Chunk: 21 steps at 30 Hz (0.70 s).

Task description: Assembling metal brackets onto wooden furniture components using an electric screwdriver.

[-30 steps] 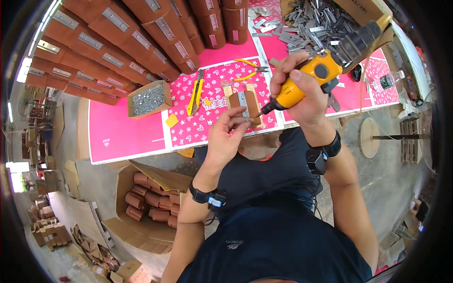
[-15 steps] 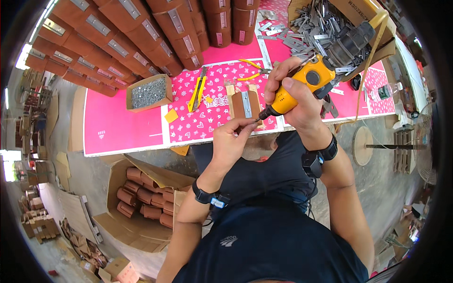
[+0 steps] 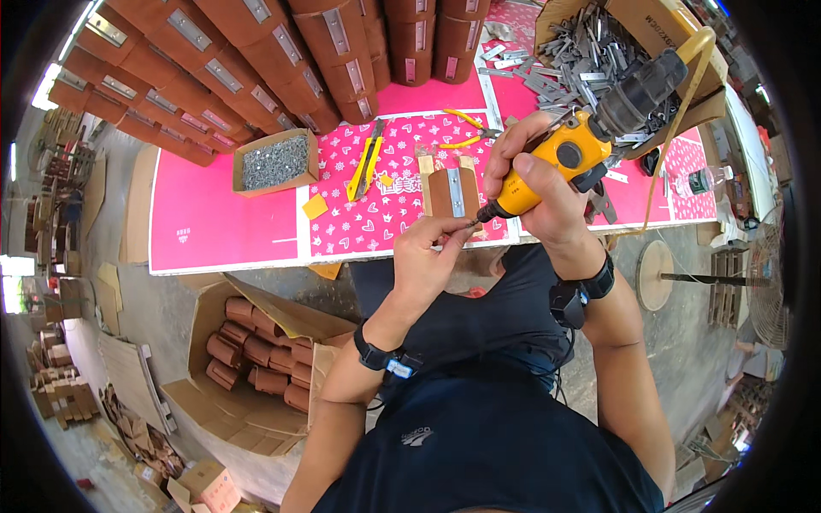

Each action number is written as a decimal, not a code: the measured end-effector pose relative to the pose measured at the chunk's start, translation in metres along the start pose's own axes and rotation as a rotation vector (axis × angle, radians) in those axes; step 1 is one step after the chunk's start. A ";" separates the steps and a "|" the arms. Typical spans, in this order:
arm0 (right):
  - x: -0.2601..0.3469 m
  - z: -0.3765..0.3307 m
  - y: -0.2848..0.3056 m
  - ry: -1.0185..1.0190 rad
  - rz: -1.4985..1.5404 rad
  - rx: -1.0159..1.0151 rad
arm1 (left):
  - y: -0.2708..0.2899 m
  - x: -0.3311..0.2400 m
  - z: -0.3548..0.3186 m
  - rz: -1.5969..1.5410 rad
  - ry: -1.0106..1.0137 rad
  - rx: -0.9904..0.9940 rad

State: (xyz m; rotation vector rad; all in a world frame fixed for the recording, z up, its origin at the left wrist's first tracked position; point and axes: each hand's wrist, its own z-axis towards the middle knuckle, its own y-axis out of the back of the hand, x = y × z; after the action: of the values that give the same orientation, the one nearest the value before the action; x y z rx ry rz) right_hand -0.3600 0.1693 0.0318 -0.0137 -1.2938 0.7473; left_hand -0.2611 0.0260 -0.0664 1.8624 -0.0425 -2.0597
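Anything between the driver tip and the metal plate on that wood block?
Nothing separate. The yellow power screwdriver in the right hand points at the wooden block; only the left hand fingers sit at its tip.

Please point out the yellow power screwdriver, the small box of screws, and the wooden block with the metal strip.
yellow power screwdriver (image 3: 566,158), head view, yellow body.
box of screws (image 3: 274,161), head view, screws inside.
wooden block (image 3: 438,193), head view, left wood face.
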 end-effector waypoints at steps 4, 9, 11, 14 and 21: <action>-0.004 0.000 -0.001 -0.011 -0.014 -0.010 | 0.000 0.000 0.003 -0.014 0.022 -0.006; -0.009 0.009 0.000 0.006 -0.012 0.005 | -0.003 0.003 0.016 0.091 -0.091 -0.084; -0.016 0.019 0.000 0.066 -0.112 0.022 | -0.006 0.011 0.034 0.141 -0.168 -0.138; -0.029 0.036 -0.001 0.073 -0.186 0.020 | -0.013 0.021 0.054 0.165 -0.192 -0.199; -0.041 0.050 -0.003 -0.044 -0.247 -0.021 | -0.020 0.040 0.062 0.110 -0.059 -0.162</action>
State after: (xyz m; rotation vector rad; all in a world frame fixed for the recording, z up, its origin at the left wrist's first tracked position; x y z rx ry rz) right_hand -0.4052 0.1262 0.0135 0.1441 -1.3166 0.5243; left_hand -0.3285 0.0200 -0.1023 1.6661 0.0074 -1.9808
